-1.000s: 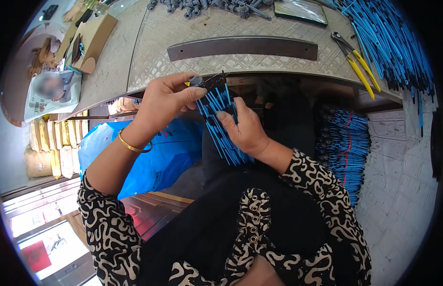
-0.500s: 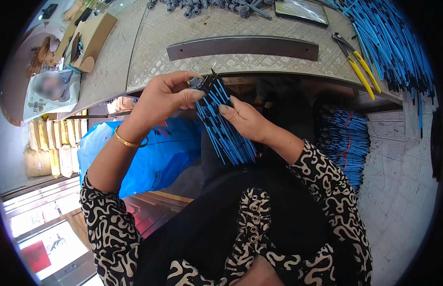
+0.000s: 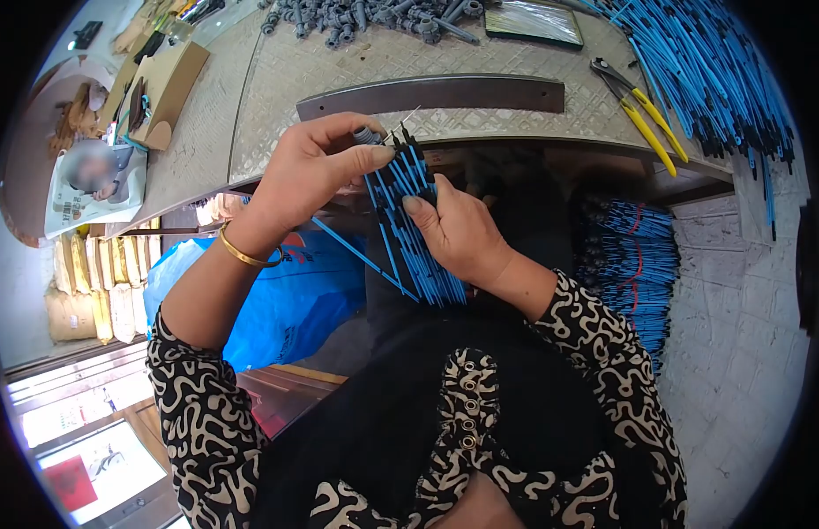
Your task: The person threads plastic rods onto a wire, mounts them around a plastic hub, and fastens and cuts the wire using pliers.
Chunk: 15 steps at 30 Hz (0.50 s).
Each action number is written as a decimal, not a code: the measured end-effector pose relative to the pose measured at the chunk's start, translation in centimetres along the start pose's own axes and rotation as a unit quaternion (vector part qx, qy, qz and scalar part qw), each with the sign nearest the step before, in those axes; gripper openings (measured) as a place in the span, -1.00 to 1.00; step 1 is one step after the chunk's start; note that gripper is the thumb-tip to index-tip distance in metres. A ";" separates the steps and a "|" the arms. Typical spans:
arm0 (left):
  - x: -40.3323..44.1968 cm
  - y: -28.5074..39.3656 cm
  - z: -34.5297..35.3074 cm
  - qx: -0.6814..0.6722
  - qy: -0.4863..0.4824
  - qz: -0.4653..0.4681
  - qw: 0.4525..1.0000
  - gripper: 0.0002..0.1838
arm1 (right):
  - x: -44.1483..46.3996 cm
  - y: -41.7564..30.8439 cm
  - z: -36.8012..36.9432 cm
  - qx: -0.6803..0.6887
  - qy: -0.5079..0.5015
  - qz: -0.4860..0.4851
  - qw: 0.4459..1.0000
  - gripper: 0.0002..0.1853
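My right hand (image 3: 469, 231) is closed round a bundle of thin blue rods with black ends (image 3: 399, 212), thumb across the top. My left hand (image 3: 317, 167) is closed at the bundle's upper end, with a grey ribbed plastic fitting (image 3: 367, 136) between thumb and fingers. Just past the thumb, thin pale wire-like tips poke out beside the black ends. Below my left hand, one blue rod (image 3: 352, 253) slants away from the others. The left fingertips are partly hidden, so whether they also grip a rod cannot be made out.
Grey fittings (image 3: 343, 22) are heaped at the table's back, beside a dark-rimmed tray (image 3: 533, 25). Yellow-handled pliers (image 3: 643, 119) lie to the right, near a large pile of blue rods (image 3: 700, 70). A dark curved bar (image 3: 431, 94) lies along the front edge. A blue bag (image 3: 295, 300) sits below.
My left hand has shifted slightly right along the bundle's top. A single blue rod now slants apart from the bundle. The view has moved a little, so the table items appear further left.
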<state>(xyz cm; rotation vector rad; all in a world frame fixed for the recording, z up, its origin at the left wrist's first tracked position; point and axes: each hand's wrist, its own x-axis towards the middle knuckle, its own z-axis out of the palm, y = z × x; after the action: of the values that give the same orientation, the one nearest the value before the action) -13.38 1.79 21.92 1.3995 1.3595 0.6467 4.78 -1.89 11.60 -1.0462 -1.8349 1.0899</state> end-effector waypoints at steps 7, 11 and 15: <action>0.0 -0.2 0.6 0.103 0.036 0.026 0.994 -0.76 | 0.2 -0.1 0.6 -0.027 0.009 0.028 0.999 -0.54; 0.5 -0.8 0.0 0.015 -0.007 0.031 0.999 -0.74 | 0.2 1.3 0.6 0.031 -0.042 0.026 0.998 -0.50; 0.9 -1.4 -1.9 -0.015 -0.096 0.003 0.995 -0.73 | 1.2 2.9 0.2 0.239 -0.172 0.020 0.956 -0.45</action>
<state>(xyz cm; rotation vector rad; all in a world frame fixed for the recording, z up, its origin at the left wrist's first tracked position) -15.47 2.93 21.02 1.4039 1.1889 0.5196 4.94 0.01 9.15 -0.6360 -1.6769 1.7198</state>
